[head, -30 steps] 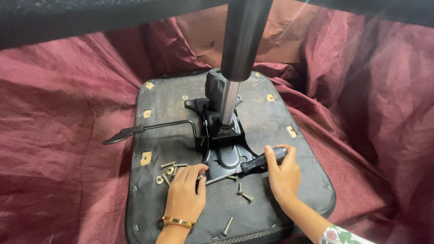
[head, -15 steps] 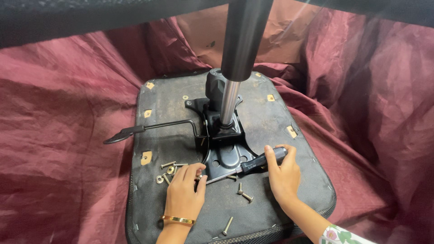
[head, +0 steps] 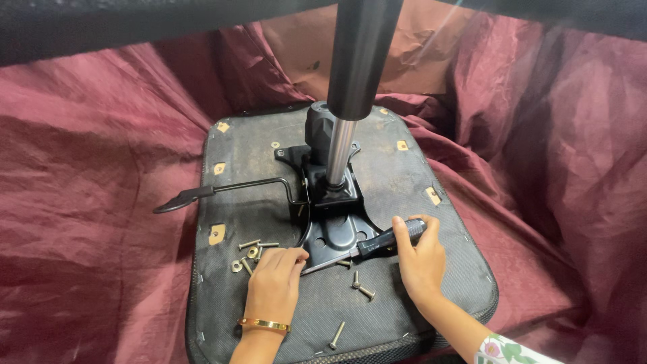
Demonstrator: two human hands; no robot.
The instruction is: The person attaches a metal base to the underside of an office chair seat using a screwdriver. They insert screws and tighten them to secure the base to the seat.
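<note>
Your right hand point(head: 421, 259) is wrapped tight around the black handle of a screwdriver point(head: 377, 244). The screwdriver lies almost flat. Its long line runs from your right hand, down and to the left, to its thin metal tip. The tip sits at the front edge of the black metal plate point(head: 333, 226), right beside your left hand point(head: 275, 276). So the handle is nearer your right hand, and the tip is nearer your left.

Your left hand rests on the upside-down chair seat point(head: 397, 182). Its fingers are bent and pinch close at the screwdriver tip. You may be holding a small screw there, but it is too small to tell.

Loose screws point(head: 249, 251) lie in a little pile just left of your left hand. Two more screws point(head: 360, 286) lie between your hands, and one long screw point(head: 337, 335) lies near the front edge of the seat. A thin black lever point(head: 222, 191) sticks out to the left from the plate. A shiny pole point(head: 340, 145) stands up from the middle of the plate. Red cloth point(head: 94, 202) is all around the seat.

Since half a second ago, almost nothing has changed. Both hands sit in the same spots, and the screwdriver points the same way
</note>
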